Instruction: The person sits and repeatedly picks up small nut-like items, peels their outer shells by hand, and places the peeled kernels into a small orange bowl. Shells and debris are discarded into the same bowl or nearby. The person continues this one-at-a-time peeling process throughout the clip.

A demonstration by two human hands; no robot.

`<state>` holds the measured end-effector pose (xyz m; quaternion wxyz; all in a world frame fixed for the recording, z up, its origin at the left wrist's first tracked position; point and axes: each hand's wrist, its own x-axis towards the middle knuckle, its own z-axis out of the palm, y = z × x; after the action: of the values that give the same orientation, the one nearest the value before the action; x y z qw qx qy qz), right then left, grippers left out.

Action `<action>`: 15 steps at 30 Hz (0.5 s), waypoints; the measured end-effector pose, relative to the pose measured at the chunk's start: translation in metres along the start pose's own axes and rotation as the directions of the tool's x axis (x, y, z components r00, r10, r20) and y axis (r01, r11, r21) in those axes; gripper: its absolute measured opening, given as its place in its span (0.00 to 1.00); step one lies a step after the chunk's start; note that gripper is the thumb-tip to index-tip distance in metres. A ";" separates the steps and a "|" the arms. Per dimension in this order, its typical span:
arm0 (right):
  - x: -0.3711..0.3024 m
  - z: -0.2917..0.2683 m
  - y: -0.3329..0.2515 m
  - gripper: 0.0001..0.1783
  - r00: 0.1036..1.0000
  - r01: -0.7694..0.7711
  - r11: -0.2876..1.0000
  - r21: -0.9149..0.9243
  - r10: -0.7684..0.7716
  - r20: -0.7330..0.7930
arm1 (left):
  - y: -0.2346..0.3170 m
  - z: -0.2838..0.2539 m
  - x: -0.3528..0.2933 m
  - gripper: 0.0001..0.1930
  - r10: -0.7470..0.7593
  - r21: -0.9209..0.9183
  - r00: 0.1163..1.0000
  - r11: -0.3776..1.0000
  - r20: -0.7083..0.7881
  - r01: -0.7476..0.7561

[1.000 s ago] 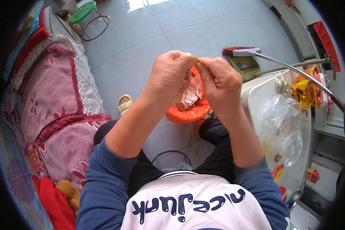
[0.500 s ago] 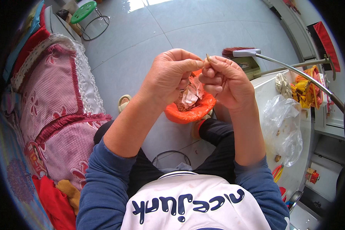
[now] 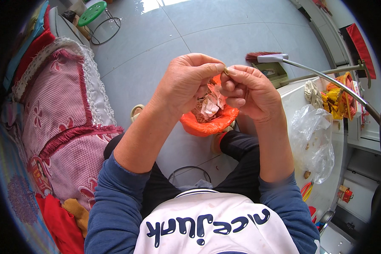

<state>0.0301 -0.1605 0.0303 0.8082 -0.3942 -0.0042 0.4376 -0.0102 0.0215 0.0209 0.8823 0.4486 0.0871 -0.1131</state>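
Over an orange-lined waste bin (image 3: 211, 128), my left hand (image 3: 188, 80) and my right hand (image 3: 253, 93) meet at the fingertips. Between them is a small tan-brown piece (image 3: 226, 71), its kind too small to make out. Each hand pinches it with thumb and forefinger, and the other fingers curl inward. The bin holds crumpled pinkish-white paper (image 3: 209, 109) and brown scraps. It stands on the floor by my feet, partly hidden behind the hands.
At right, a white table (image 3: 292, 101) bears a clear plastic bag (image 3: 311, 135) with small brown pieces. A broom (image 3: 273, 58) and dustpan (image 3: 275, 74) are beyond it. A pink-covered seat (image 3: 59, 114) fills the left; a green stool (image 3: 93, 12) stands far left.
My right thumb and fingers have shifted slightly on the small piece, which shows less and sits a little lower. Both arms stay nearly in place.
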 end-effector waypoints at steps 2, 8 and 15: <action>0.000 0.002 0.000 0.11 0.999 -0.005 1.000 -0.030 0.003 -0.039 | 0.000 0.003 -0.001 0.06 0.027 0.045 1.000 0.999 -0.015 -0.026; -0.002 0.009 0.000 0.11 0.991 0.019 0.986 -0.167 -0.041 -0.130 | 0.002 0.009 -0.003 0.04 0.051 0.132 0.996 0.990 -0.074 -0.041; 0.000 0.008 0.006 0.10 0.980 0.087 0.922 -0.378 -0.146 -0.132 | -0.001 0.012 -0.002 0.04 0.100 0.248 0.984 0.967 -0.146 -0.062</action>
<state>0.0229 -0.1539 0.0321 0.7418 -0.5719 -0.0460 0.3474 -0.0120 0.0115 0.0272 0.8152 0.5636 0.1236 -0.0509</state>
